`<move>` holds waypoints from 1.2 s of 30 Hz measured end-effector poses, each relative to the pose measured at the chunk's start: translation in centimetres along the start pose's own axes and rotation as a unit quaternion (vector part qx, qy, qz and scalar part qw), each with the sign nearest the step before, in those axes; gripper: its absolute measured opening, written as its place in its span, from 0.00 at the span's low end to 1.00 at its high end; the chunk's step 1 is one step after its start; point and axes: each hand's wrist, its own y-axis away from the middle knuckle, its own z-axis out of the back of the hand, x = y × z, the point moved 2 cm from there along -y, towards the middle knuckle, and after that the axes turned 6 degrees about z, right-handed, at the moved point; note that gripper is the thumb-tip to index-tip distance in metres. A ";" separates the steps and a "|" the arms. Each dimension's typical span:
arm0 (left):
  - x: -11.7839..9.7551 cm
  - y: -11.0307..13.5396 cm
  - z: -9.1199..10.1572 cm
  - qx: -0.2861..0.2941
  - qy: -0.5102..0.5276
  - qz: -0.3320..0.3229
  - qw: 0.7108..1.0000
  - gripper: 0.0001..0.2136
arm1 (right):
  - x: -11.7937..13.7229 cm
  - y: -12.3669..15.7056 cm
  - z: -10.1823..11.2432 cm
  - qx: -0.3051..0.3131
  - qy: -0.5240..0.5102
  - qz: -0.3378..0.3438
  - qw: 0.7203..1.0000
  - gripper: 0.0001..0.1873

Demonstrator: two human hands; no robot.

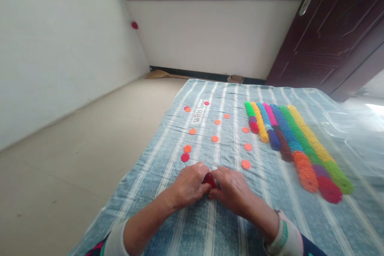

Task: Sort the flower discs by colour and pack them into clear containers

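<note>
My left hand (189,182) and my right hand (233,189) meet near the front of the bed-like striped surface, fingers closed around red notched plastic discs (209,181). How many discs are between the fingers is partly hidden. Just beyond my left hand, a loose red disc (185,157) lies against an orange disc (187,149). Several more orange discs, such as one (246,164) past my right hand, are scattered flat on the cloth. Another bit of orange shows right behind my right fingers.
Long overlapping rows of discs, including a blue row (285,122) and a yellow row (313,136), lie to the right. Beyond them sit clear plastic containers (336,124). The striped cloth (156,176) ends at the left above a pale floor (99,136). A dark door (327,36) stands back right.
</note>
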 end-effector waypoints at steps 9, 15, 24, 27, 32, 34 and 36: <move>0.1 0.3 0.7 0.002 0.114 0.029 0.993 0.06 | 0.0 -0.2 0.6 0.035 0.005 -0.011 0.999 0.07; 1.3 0.3 1.9 0.029 0.168 0.046 0.984 0.06 | 0.1 -0.8 0.9 0.042 0.027 -0.001 0.999 0.07; 2.2 -0.9 2.8 0.021 0.144 0.069 0.987 0.08 | 0.0 -2.3 0.6 0.004 -0.057 -0.029 0.998 0.05; 1.8 -1.6 3.2 0.026 0.126 0.060 0.990 0.07 | -0.5 -2.5 1.2 -0.002 -0.152 -0.054 0.987 0.04; 0.9 -2.4 3.5 0.031 0.122 0.056 0.990 0.08 | -4.7 -1.9 5.2 -0.124 -0.188 -0.076 0.971 0.07; 0.8 -2.6 3.4 0.033 0.128 0.061 0.989 0.08 | -7.9 -1.3 7.3 -0.200 -0.125 -0.128 0.963 0.08; 1.0 -2.6 3.4 0.036 0.139 0.060 0.988 0.08 | -11.3 -0.6 9.0 -0.241 -0.064 -0.184 0.951 0.07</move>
